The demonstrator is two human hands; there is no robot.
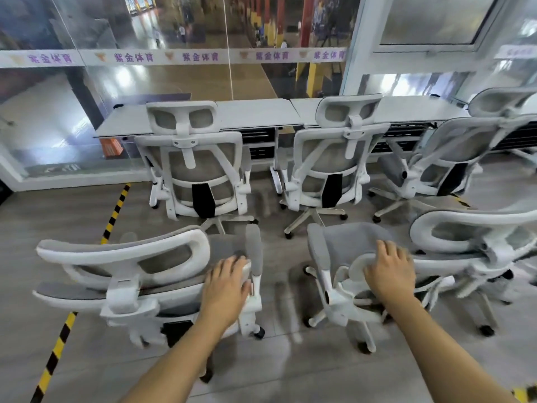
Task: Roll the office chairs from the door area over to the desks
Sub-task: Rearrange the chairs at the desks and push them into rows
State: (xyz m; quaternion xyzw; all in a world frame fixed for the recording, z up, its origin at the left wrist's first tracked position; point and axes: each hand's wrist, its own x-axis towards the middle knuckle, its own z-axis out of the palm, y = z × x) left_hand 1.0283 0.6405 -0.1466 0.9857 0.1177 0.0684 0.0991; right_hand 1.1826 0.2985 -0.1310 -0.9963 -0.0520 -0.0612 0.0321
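Fingers of left hand [225, 282] lie flat over the back edge of the near-left chair [125, 266]; right hand [388, 270] curls over the top of the near-right chair [343, 274], grip looks loose, can't tell for sure. Both chairs sit short of the desks [261, 113]. Approx 3 chairs already parked at desks, e.g. left one [193, 167]; another [476, 245] waits at right. So prob. over halfway. Glass band [174, 57] reads "紫金体育", repeated.
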